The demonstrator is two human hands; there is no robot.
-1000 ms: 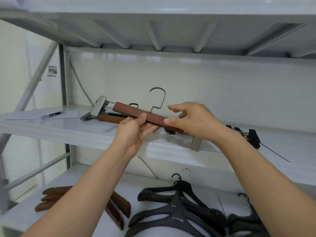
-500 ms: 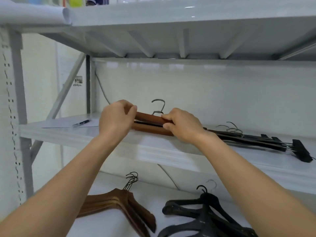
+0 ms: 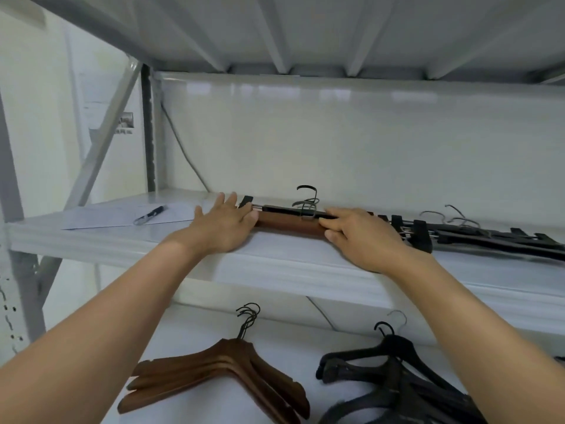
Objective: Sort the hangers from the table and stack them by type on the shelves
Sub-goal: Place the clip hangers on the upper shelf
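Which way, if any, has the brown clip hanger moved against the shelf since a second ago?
Yes: from tilted above the shelf edge, the brown clip hanger now lies flat on the shelf, lower and back.

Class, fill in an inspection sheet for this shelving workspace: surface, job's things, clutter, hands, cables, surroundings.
Surface: white shelf, hangers lying on it.
Job's things: brown clip hangers stacked between the hands; black clip hangers to their right; brown coat hangers and black coat hangers piled on the lower shelf.
Clutter: paper with a pen on it, at the shelf's left end.
Hands: left hand flat against the stack's left end; right hand grips its right end.
Cables: one cable runs down the wall.
Surroundings: top shelf overhead.
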